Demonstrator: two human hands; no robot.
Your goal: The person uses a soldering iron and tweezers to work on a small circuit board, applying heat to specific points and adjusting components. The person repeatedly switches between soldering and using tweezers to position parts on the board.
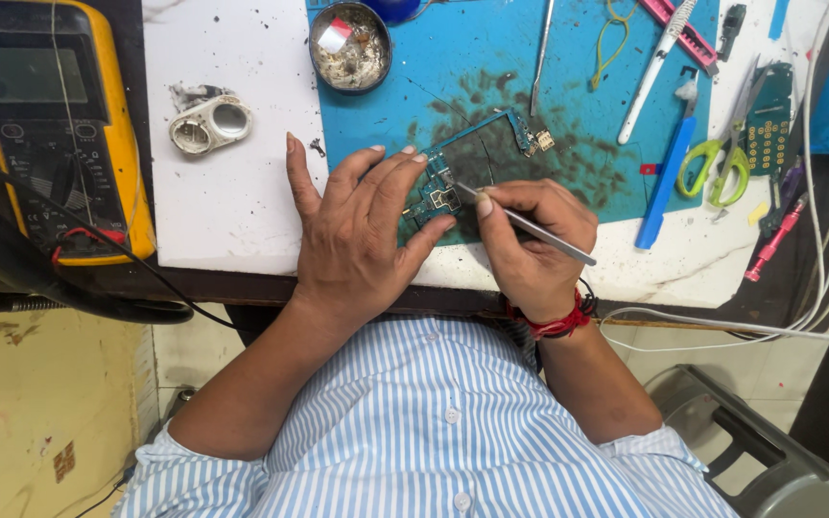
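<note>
A blue-green circuit board point(472, 158) lies on a stained blue work mat point(491, 67). My left hand point(362, 230) rests flat on the board's near left part, fingers spread, pinning it down. My right hand point(534, 240) grips metal tweezers point(530, 225) like a pen. The tweezer tip touches a component on the board just beside my left fingertips. A red thread band circles my right wrist.
A yellow multimeter point(50, 125) stands at the left with a dark cable. A round tin point(349, 45) and a small white metal part point(208, 123) sit on the white table. Another pair of tweezers point(541, 53), a blue tool point(666, 177), green-handled scissors point(722, 158) and cables crowd the right.
</note>
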